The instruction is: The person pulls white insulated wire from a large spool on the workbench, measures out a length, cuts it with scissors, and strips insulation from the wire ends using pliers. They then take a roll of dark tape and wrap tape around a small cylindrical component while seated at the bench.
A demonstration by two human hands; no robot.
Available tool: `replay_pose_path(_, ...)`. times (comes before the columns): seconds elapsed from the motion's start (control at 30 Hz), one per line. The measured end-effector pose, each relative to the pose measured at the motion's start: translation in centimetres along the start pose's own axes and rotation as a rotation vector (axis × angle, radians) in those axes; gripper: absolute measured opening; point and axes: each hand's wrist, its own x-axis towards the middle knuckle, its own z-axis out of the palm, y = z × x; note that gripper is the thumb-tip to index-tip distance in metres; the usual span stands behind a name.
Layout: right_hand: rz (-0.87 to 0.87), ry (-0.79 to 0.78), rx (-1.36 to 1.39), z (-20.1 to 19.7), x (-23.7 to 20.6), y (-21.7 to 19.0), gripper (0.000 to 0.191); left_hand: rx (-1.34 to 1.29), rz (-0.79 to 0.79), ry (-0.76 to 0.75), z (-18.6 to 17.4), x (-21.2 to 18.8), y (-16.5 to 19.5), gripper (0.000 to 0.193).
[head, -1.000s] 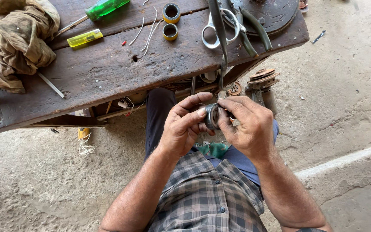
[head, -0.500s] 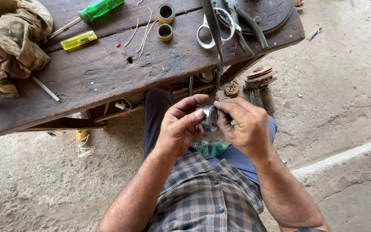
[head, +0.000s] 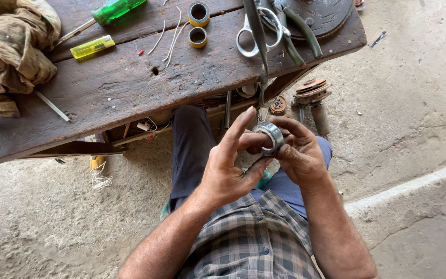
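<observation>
A grey metal ring point(head: 269, 136), like a bearing, sits between both hands above my lap. My right hand point(head: 298, 152) grips it from the right side with fingers curled round its rim. The fingers of my left hand point(head: 231, 168) are spread, with the thumb and one finger touching the ring from the left and the index finger pointing up. I sit just in front of a dark wooden bench point(head: 130, 77).
On the bench lie a crumpled cloth point(head: 11, 46), a green-handled screwdriver point(head: 104, 13), a yellow lighter point(head: 92, 47), two yellow tape rolls point(head: 198, 23), scissors point(head: 256, 31) and pliers point(head: 298, 31). Rusty metal parts point(head: 311, 95) stand on the concrete floor by a raised kerb point(head: 414, 196).
My left hand's fingers have spread apart from a closed grip on the ring. The ring now shows more clearly, turned toward me.
</observation>
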Motion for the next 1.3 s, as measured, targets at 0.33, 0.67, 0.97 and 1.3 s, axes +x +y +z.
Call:
replay_pose_path(0.33, 0.023, 0.119, 0.021, -0.7, -0.3, 1.5, 0.042, -0.111, -0.056, -0.021, 0.5, -0.2, -1.0, 0.081)
replay_pose_path(0.67, 0.039, 0.236, -0.116, 1.4, -1.8, 1.3, 0.049, -0.250, -0.269, 0.153, 1.0, -0.3, -3.1, 0.049)
replay_pose_path(0.97, 0.165, 0.281, -0.272, 0.2, -1.8, -0.4, 0.053, -0.849, -0.430, -0.124, -0.1, 0.0, -4.3, 0.054)
replay_pose_path(1.3, 0.139, 0.151, -0.757, 0.0, -0.5, -1.9, 0.047, -1.063, -0.604, -0.103, 0.8, -0.8, -6.0, 0.053)
